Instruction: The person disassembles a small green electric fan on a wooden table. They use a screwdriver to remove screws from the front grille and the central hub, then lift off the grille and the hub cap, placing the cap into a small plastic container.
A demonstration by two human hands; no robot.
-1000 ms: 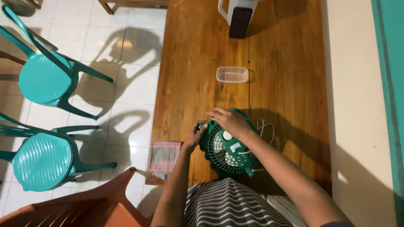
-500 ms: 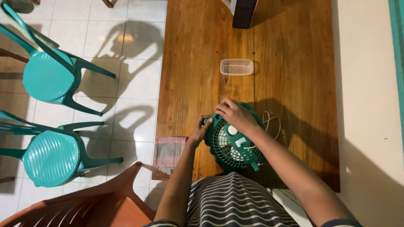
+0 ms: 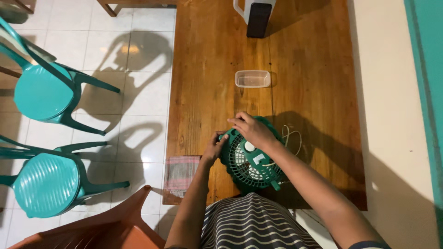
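A small round green plastic fan (image 3: 251, 161) with a slatted grille lies on the near end of the long brown wooden table (image 3: 217, 69), just in front of the person's striped shirt, and both hands are on it. The fan is tipped so that its grille faces up towards the camera; being round, it has no real long axis, only a flat face and a rim.

The left hand (image 3: 213, 148) meets the rim from the left side, its fingers curled against the edge — a grip closed on the fan's rim, as far as the view shows. The right hand (image 3: 251, 130) comes over from the right and rests on the far upper part of the grille, fingers spread and bent over the top edge; it presses or holds there, though how firmly cannot be told. So the fan lies between the two grips: to the right of the left hand, and beneath and nearer than the right hand. The right hand covers more of it; the left only touches the edge.

A pale cord (image 3: 290, 138) loops on the table just to the right of the fan. Farther along the table, well apart from the hands, stands a clear rectangular plastic tub (image 3: 252, 79), and beyond it a black-and-white appliance (image 3: 257, 16). A small clear plastic bag (image 3: 180, 171) lies at the table's near left corner — near the left forearm.
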